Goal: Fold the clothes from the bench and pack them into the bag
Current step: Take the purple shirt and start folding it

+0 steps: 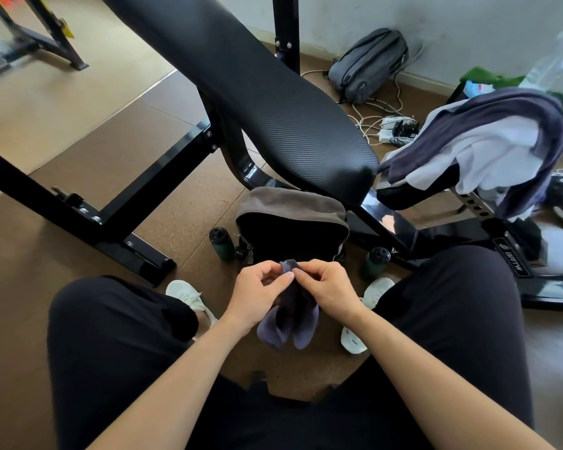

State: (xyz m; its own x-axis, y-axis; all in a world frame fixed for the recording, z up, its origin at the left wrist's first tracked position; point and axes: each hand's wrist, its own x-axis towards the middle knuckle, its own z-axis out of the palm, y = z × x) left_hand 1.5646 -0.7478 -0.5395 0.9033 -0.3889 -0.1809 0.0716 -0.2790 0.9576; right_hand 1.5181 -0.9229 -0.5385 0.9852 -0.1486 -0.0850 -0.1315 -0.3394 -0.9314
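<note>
Both hands meet at the centre of the frame, just below the bag's (pixel 292 222) open mouth. The left hand (pixel 257 295) and right hand (pixel 330 287) each pinch the top end of a pair of purple socks (pixel 289 323), fingers closed on the cloth. The socks hang lengthwise toward the bottom of the frame, toes lowest, between the person's knees. The bag stands just above the fingers in the picture, its dark opening facing them, so the coming move likely runs straight up the frame; neither hand is clearly nearer.

Two dark bottles stand on the floor, one (pixel 221 243) left of the bag and one (pixel 376 261) right, close beside the path but not across it. The bench pad (pixel 257 92) slants from upper left down to the centre and overhangs the bag's far edge. More clothes (pixel 488 147), purple and white, lie heaped at the right of the frame, not yet folded. A grey backpack (pixel 369 64) lies by the wall, upper right.
</note>
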